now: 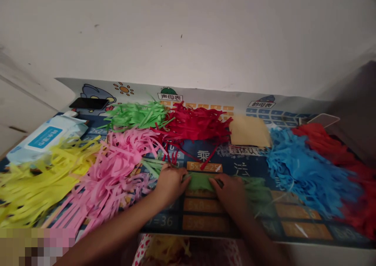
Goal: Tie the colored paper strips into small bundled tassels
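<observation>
Between my two hands, a strip of green fringed tissue paper (201,182) stretches low over the table mat. Its uncut middle shows, with cut fringe spreading out past each hand. My left hand (172,181) pinches the paper on one side, thumb and fingers closed. On the other side my right hand (228,187) is closed on it too, slightly smeared by motion. Just beyond my left hand lie pink fringed paper (126,164) and red fringed paper (198,123). Blue fringed paper (302,172) lies to the right of my right hand.
Yellow fringe (53,176) and a wet-wipe pack (47,134) lie left. A dark phone (89,103) leans at the back left, near light green fringe (141,115). A tan paper square (249,131) lies behind my right hand. Red-orange fringe (331,150) fills the right edge. A heart-patterned container (143,250) stands below.
</observation>
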Tool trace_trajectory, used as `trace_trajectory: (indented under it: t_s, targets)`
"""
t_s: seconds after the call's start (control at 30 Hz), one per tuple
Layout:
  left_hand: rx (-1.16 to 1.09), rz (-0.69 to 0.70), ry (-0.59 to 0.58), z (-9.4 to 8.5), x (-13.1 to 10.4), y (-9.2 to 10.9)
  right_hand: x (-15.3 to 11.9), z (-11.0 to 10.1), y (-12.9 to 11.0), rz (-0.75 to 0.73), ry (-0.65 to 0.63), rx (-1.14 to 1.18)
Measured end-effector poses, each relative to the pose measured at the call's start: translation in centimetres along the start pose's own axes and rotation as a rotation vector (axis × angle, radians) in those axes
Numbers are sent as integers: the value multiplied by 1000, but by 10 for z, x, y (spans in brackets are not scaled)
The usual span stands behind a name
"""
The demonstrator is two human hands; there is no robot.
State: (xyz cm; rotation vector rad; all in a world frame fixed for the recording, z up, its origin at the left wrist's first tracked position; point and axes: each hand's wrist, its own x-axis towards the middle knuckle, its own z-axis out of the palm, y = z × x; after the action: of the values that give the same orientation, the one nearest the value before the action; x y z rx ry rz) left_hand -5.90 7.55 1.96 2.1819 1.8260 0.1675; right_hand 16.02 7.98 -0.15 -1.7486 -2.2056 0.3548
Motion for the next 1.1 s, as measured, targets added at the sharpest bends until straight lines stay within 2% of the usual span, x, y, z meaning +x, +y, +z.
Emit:
trace_trajectory:
  t_s: [0.23, 0.37, 0.47, 0.53, 0.6, 0.67, 0.73, 0.8, 0.97, 1.1]
  targets:
    - [-1, -10, -30, 0, 4, 1, -2, 3, 4, -5, 38, 59]
    - [-3, -10, -20, -1, 4, 2, 0, 4, 2, 4, 15, 47]
    - [58, 39, 88, -1, 2, 5, 3, 3, 1, 40, 0, 45]
    - [113, 163, 167, -1, 0, 6, 1, -3, 0, 48, 46, 41]
    - [145, 316, 195, 0, -2, 5, -4, -13, 1, -40, 145, 22]
    - [151, 438, 196, 0, -6, 3, -11, -23, 2, -236, 208, -15]
    - [153, 503, 195, -3, -9, 3, -18, -28, 4, -439, 207, -68]
    - [158, 528, 211, -6, -12, 6, -20, -27, 7, -560, 221, -118]
    - [211, 521, 319, -1, -12, 15, -6, -19, 17, -573, 280, -70]
    - [261, 552, 385, 9, -9, 8, 5, -22, 25, -561, 269, -35]
